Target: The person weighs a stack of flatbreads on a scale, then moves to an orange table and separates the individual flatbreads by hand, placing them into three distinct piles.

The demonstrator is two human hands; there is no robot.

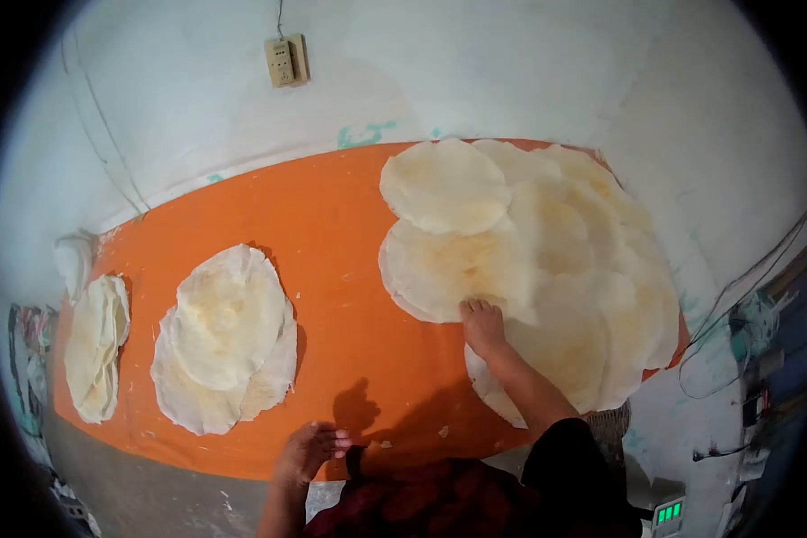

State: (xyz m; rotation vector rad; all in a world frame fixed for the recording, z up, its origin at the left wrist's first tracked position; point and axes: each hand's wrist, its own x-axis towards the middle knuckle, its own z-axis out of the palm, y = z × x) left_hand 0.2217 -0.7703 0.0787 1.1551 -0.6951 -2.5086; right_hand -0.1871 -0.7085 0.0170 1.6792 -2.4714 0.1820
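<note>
On the right of the orange cloth, many thin, pale round flatbreads [556,233] lie spread out and overlapping. My right hand [482,325] reaches over them, its curled fingers gripping the near edge of a browned flatbread [457,264]. The thumb is hidden from view. My left hand [318,446] hovers near the front edge of the cloth, fingers apart and nothing in them. Left of centre rests a small stack of flatbreads [224,332], its top one lying off-centre on those below.
The orange cloth [332,242] covers a wide surface against a white wall. A folded pile of flatbreads [97,350] lies at its far left. A socket box [285,61] is on the wall. Cables [735,305] hang at the right, and a device with green lights [668,514] sits bottom right.
</note>
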